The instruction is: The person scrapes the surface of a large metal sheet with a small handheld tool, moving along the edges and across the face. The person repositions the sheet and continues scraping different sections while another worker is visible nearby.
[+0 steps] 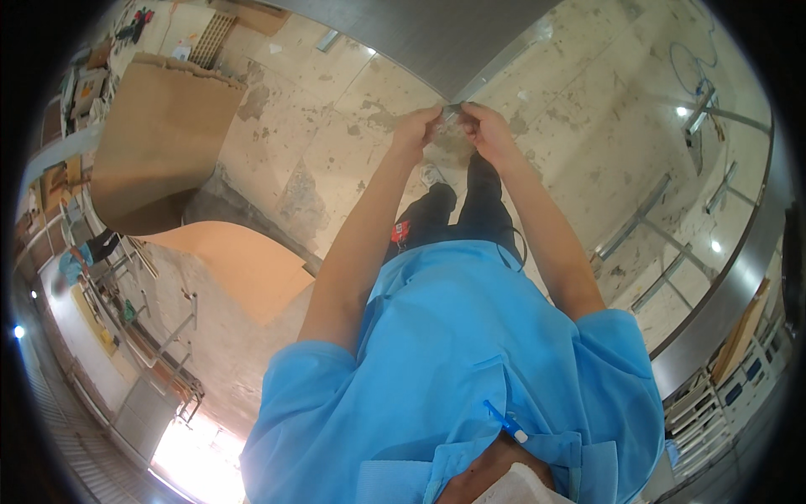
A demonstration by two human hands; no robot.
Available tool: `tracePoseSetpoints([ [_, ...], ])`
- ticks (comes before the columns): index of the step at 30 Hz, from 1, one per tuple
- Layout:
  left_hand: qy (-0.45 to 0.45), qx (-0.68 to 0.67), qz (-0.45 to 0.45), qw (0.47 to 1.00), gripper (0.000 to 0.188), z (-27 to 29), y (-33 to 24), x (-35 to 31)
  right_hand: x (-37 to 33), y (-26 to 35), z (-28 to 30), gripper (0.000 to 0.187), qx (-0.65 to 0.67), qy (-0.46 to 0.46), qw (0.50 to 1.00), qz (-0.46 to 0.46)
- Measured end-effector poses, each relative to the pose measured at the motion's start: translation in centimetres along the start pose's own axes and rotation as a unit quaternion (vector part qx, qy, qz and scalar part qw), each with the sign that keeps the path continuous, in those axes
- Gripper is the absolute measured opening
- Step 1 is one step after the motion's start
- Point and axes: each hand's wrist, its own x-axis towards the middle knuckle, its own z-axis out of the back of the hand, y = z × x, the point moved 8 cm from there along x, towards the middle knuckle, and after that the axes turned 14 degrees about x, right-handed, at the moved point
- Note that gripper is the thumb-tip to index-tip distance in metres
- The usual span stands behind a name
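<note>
Two hands (415,132) (492,134) at a grey panel (437,38) — its corner — blotchy floor (344,126) beneath.

A curled brown sheet (164,139) at left, metal frames (634,218) right, bright opening (197,458) lower left

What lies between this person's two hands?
In the head view, a corner of the large grey panel reaches the gap between the left hand and right hand; below that corner, worn floor shows.
</note>
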Motion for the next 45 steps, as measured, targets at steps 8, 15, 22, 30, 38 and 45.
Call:
tracePoseSetpoints([
  [8, -0.06, 0.021, -0.003, 0.998, 0.018, 0.6, -0.1, 0.5, 1.4, -0.7, 0.7, 0.01, 0.033, -0.001, 0.999, 0.007],
  [15, -0.076, -0.02, -0.059, 0.995, 0.019, -0.7, -3.0, -1.8, -1.6, 1.1, -2.6, 0.01, 0.074, 0.047, 0.994, 0.063],
  [22, -0.038, -0.026, -0.122, 0.992, 0.017, -0.9, -4.5, -3.5, -4.0, 4.0, -3.5, 0.024, -0.069, 0.043, 0.989, 0.126],
  [30, -0.078, 0.031, -0.066, 0.994, 0.028, 0.5, -1.6, -0.6, -0.9, -0.6, -0.6, 0.012, 0.002, -0.011, 1.0, 0.016],
  [38, -0.096, 0.054, -0.047, 0.993, 0.026, 0.9, -1.9, 0.5, -0.2, -0.9, -0.4, 0.009, 0.036, -0.019, 0.999, 0.016],
  [45, -0.069, -0.029, -0.124, 0.989, 0.025, -0.5, -5.5, -2.3, -3.3, 1.6, -4.0, 0.014, 0.045, 0.042, 0.992, 0.113],
])
